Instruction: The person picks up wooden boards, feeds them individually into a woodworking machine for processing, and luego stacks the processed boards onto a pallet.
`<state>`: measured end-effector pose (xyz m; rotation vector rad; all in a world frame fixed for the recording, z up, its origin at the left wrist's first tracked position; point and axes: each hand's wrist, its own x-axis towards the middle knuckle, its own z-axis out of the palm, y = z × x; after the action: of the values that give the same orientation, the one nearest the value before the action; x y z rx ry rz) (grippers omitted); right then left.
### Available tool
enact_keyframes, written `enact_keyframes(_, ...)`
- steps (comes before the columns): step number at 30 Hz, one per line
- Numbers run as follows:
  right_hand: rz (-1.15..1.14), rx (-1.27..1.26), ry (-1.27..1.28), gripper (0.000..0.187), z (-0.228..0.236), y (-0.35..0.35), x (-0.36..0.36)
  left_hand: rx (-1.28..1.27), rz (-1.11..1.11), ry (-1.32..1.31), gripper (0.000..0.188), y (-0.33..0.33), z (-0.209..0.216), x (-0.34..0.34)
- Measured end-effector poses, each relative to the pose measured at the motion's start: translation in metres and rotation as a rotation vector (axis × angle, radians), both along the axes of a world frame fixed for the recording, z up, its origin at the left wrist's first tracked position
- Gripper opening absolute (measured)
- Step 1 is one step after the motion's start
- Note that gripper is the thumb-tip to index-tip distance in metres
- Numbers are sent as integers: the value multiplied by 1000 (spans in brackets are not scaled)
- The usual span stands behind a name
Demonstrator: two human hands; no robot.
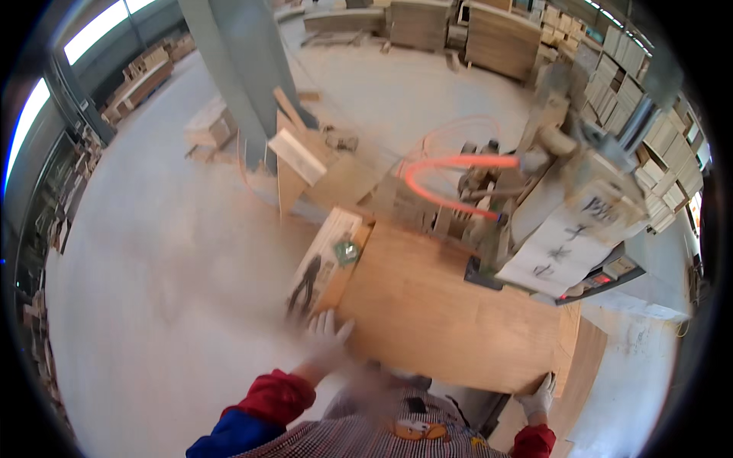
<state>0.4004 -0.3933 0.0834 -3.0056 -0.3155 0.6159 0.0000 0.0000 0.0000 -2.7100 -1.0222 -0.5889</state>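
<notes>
I see the pale grey floor (153,252) sweeping across the left of the frame and up toward its top. On it, at upper left, I make out a grey pillar (237,61) with a low stack of pale wood (210,126) beside it, and a long timber pile (145,88) nearer the rim. Stacks of brown boards (500,42) stand on it at top centre. Mid-frame, a narrow wooden ledge (336,227) bears dark pliers (307,282) and a small green item (347,252) I can't identify from here. Along its right side lies a broad brown panel (458,305); what bears that is hidden from me.
</notes>
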Motion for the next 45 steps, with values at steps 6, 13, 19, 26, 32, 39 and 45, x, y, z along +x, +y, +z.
enact_keyframes(6, 116, 166, -91, 128, -31, -38, 5, -465, -16, 195, 72, -8, 78, 8)
enact_keyframes(13, 129, 150, -99, 119, -34, -38, 3, -515, -41, 174, 82, 3, 78, 1)
enact_keyframes(19, 100, 219, -26, 122, -27, -37, 1, -566, -65, 135, 78, 8, 87, -1)
enact_keyframes(26, 117, 219, 3, 117, -24, -34, 1, -605, -106, 94, 75, 14, 90, -6)
enact_keyframes(32, 96, 324, 40, 117, -32, -43, 6, -634, -109, 85, 74, 16, 88, -8)
enact_keyframes(39, 66, 380, 71, 121, -50, -57, 18, -686, -96, 75, 74, 16, 86, -8)
enact_keyframes(45, 74, 383, 80, 121, -52, -57, 19, -682, -95, 77, 74, 17, 81, -10)
